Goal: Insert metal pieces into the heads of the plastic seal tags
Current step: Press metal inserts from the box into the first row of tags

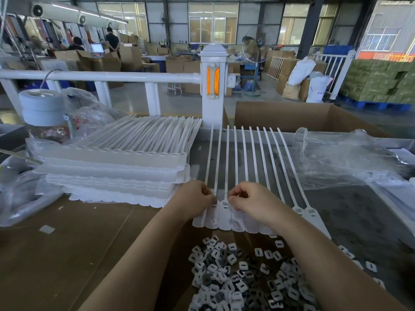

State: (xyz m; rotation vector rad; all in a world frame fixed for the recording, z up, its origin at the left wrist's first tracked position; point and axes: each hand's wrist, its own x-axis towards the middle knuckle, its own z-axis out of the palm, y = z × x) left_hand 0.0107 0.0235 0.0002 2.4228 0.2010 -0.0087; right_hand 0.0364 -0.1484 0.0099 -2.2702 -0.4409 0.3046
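A strip of joined white plastic seal tags [226, 217] lies flat before me, its long tails fanning away toward the far edge of the bench. My left hand [197, 198] has its fingers curled over the heads at the strip's left end. My right hand [251, 199] also has curled fingers, with the fingertips pressed on a neighbouring tag head. Whatever small piece either hand pinches is hidden by the fingers. A loose heap of small metal pieces [249, 279], white and dark grey with slots, lies close to me between my forearms.
A tall stack of tag strips [116, 167] sits to the left. Crumpled clear plastic bags [350, 158] lie at right and far left. A tape roll [42, 106] stands at back left, an open cardboard box [310, 115] behind the bench, and a white railing post [212, 86].
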